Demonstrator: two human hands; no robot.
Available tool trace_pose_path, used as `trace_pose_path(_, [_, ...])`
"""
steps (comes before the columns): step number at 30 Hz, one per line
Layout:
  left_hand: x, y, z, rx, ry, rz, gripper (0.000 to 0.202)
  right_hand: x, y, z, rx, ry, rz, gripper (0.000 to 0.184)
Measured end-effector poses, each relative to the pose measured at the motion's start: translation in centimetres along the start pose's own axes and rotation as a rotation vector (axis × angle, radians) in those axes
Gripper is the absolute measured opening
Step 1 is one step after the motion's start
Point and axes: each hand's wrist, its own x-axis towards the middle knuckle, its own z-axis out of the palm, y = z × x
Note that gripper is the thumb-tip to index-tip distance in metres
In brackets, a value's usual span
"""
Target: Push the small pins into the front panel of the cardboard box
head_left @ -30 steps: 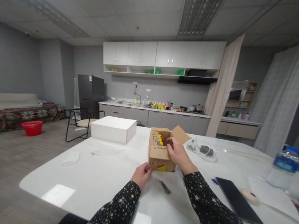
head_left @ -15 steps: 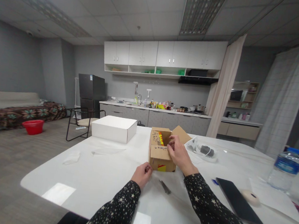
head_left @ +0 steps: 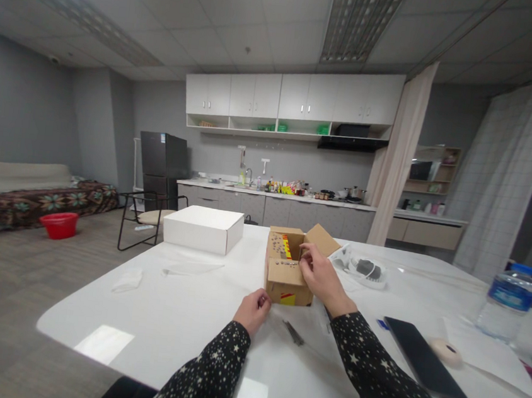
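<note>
An open cardboard box [head_left: 291, 276] stands on the white table, with small dark and shiny bits scattered on its left and near flaps. My right hand [head_left: 324, 278] is over the box's right side, its fingers curled together at the opening. Whatever its fingertips hold, if anything, is too small to make out. Beside the box's near left corner, my left hand [head_left: 252, 310] rests low at the table with thumb and fingers closed; their content is hidden. Several thin dark metal pieces [head_left: 293, 332], like long screws or nails, lie in front of the box.
A white box [head_left: 203, 229] stands to the left on the table [head_left: 162, 327]. Behind my right hand lies a white item with a grey part [head_left: 367, 270]. Farther right are a black tablet-like slab [head_left: 425, 358], a round beige object [head_left: 446, 351] and a water bottle [head_left: 506, 303].
My right hand has shifted slightly to the right and down at the box opening, its fingers a little changed in pose. The left hand and the box look unmoved.
</note>
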Motion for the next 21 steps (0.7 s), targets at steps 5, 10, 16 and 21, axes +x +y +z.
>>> trace_pose_path(5, [-0.1,0.2,-0.1,-0.007,-0.005,-0.005,0.016,-0.3,0.1,-0.1,0.005,-0.01,-0.001,0.031])
trace_pose_path(10, [-0.1,0.4,-0.2,-0.006,-0.007,-0.009,0.015,-0.6,-0.1,-0.3,-0.061,-0.04,-0.026,0.023])
trace_pose_path(16, [-0.1,0.4,-0.2,-0.013,-0.015,-0.01,0.016,-1.2,0.1,0.0,-0.14,-0.056,-0.063,0.021])
trace_pose_path(21, [-0.1,0.4,-0.2,-0.018,-0.014,-0.022,0.013,-1.8,0.4,0.3,-0.173,-0.055,-0.084,0.022])
